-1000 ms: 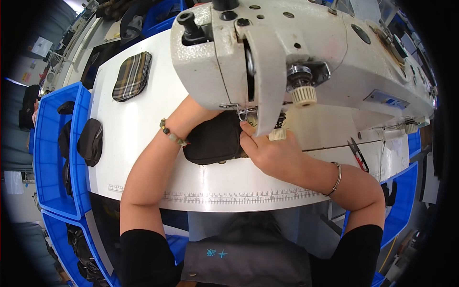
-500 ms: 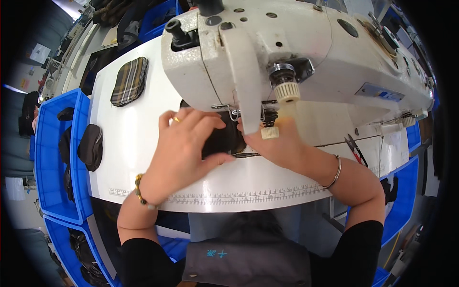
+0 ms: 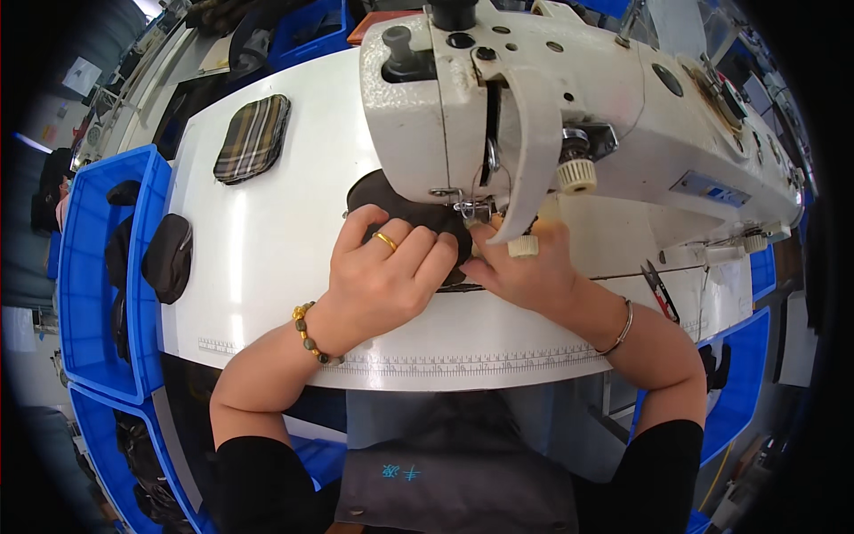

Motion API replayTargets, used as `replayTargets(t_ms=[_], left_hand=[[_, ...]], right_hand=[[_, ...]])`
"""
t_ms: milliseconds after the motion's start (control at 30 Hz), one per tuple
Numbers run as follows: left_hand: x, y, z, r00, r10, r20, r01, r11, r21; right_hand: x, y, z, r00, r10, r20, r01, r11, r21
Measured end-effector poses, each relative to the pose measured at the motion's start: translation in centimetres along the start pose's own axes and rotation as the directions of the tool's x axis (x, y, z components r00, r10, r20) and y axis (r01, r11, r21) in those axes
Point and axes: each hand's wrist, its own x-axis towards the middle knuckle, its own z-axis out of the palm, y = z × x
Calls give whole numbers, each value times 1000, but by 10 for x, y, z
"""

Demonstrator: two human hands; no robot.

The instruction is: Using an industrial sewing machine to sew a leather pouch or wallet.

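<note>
A white sewing machine (image 3: 605,133) stands over the white table, its presser foot (image 3: 476,209) down at a dark fabric piece (image 3: 378,191) with a rounded edge. My left hand (image 3: 387,271) lies on the near left part of this piece, fingers curled and closed on it. At the right of the presser foot, my right hand (image 3: 529,271) pinches the piece's near edge, thumb pointing toward the left hand. Its fingertips are partly hidden behind the machine's white lever (image 3: 534,151). The underside of the fabric piece is out of sight.
A plaid rounded pad (image 3: 253,140) lies at the table's far left, with a dark pouch (image 3: 167,258) at the left edge. Blue bins (image 3: 80,267) holding dark items flank the table. Thread snips (image 3: 660,292) rest on the right; a printed ruler (image 3: 480,363) runs along the front.
My left hand has moved right and its spread fingers have curled onto the dark fabric piece. More of the piece shows left of the needle. The machine sits farther right in the picture.
</note>
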Motion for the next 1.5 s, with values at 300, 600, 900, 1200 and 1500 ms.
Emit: replayTargets(t_ms=[300, 600, 900, 1200, 1500], left_hand=[[-1, -5, 8, 997, -60, 38, 65, 988, -144], [20, -5, -30, 951, -145, 273, 203, 959, -198], [11, -11, -18, 898, -185, 400, 391, 755, -527], [0, -23, -2, 829, -162, 536, 493, 665, -562], [8, -34, -1, 814, -43, 579, 503, 552, -665]], right_hand=[[-4, 3, 10, 981, -183, -61, 180, 982, -51], [-4, 3, -2, 970, -240, 41, 243, 966, -90], [-7, 4, 9, 954, -290, -77, 281, 954, -107], [-11, 1, 4, 957, -288, -25, 285, 956, -70], [-19, -21, -20, 958, -89, 271, 61, 992, 111]])
